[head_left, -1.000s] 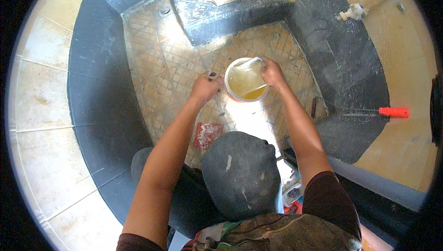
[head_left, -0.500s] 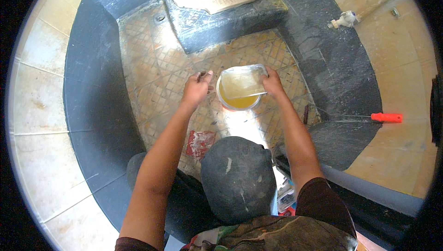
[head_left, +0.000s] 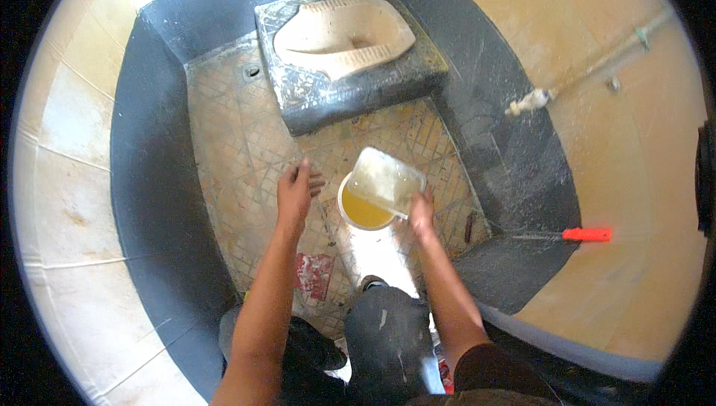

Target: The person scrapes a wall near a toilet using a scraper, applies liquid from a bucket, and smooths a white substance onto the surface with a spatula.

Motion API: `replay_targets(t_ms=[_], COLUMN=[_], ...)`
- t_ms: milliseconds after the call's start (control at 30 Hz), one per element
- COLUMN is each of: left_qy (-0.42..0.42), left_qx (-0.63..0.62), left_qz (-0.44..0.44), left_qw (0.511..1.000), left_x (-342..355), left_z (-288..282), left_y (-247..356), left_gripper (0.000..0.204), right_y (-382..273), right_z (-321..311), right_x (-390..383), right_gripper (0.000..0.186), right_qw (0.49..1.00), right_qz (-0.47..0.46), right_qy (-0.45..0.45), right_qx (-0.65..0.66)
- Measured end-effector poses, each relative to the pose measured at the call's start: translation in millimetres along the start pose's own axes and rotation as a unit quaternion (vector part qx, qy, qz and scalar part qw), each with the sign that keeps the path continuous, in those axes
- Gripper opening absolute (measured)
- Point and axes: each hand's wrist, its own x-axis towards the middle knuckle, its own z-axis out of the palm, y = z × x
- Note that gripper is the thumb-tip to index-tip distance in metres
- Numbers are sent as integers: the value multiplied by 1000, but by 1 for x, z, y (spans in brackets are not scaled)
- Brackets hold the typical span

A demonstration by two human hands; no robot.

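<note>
My right hand [head_left: 421, 214] grips a clear rectangular plastic container [head_left: 386, 180] by its near right end. The container is tilted and hangs over the right part of a round white bucket [head_left: 344, 216], which holds yellow liquid [head_left: 365, 210]. Whether the container has anything in it, I cannot tell. To the left of the bucket, my left hand [head_left: 297, 191] is held in the air with its fingers apart and nothing in it.
A squat toilet [head_left: 343, 33] sits on a raised dark block ahead, with a floor drain [head_left: 252, 72] to its left. At right are a wall tap [head_left: 531, 101] and a red-orange handle [head_left: 587, 235] on a thin rod. A torn red-and-white wrapper [head_left: 314, 275] lies on the floor.
The view has shifted, so the toilet, bucket and hands appear lower. The container has turned, its right end now pointing nearer to me. My left hand stays empty beside the bucket.
</note>
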Motion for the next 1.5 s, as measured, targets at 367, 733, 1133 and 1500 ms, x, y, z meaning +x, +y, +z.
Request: replay_targets(t_ms=[367, 733, 1133, 1500], left_qy=[110, 185, 55, 104], left_qx=[10, 47, 32, 76], left_qz=[-143, -281, -315, -290], left_qw=[983, 940, 947, 948], left_x=[-224, -401, -452, -450], left_z=[-93, -133, -79, -48], left_y=[73, 140, 52, -15], left_gripper=[35, 35, 32, 26], right_y=[-117, -376, -179, -129], right_z=[13, 202, 65, 134], right_x=[230, 185, 25, -36], right_gripper=[50, 37, 55, 54], right_qw=[983, 952, 957, 708], right_qz=[169, 303, 124, -59], right_qy=[5, 24, 24, -165], right_qx=[-65, -36, -262, -684])
